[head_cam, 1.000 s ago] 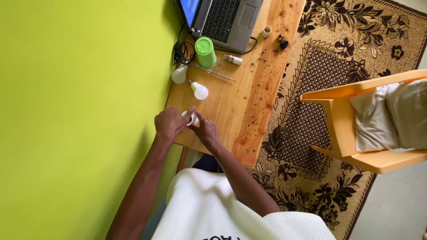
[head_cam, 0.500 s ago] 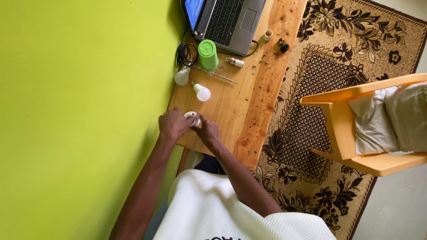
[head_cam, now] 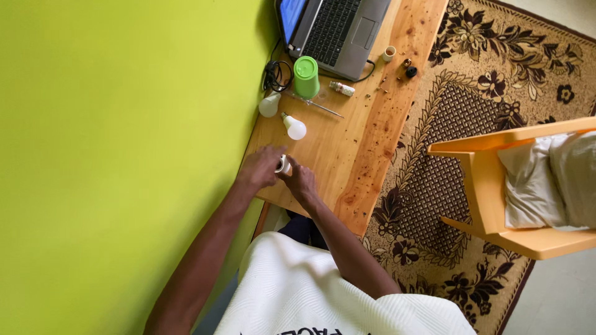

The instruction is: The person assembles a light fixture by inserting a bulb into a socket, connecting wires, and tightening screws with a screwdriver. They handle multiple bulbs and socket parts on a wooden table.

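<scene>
Both hands meet over the near end of the wooden surface (head_cam: 347, 155), close to the green wall. The left hand (head_cam: 261, 167) and the right hand (head_cam: 302, 182) are each closed around a small white piece (head_cam: 283, 164) held between them — it looks like a lamp part, though most of it is hidden by the fingers, so I cannot tell which end faces which hand.

From where things stand, this looks like a twist or a pull-apart. To do it well, one hand should grip firm and steady as the anchor while the other does the turning, with the piece kept low over the wood so that anything coming loose drops onto the surface and not onto the patterned carpet (head_cam: 496, 74).

Farther up lie a white bulb (head_cam: 294, 128) and a second white bulb (head_cam: 269, 105) near the wall, well apart from the hands. A green cup (head_cam: 305, 77) stands upside down beside a thin rod (head_cam: 315, 104), and an open laptop (head_cam: 338, 31) sits at the far end. Small loose bits (head_cam: 406, 67) are scattered near the edge — worth keeping elbows off them.
</scene>
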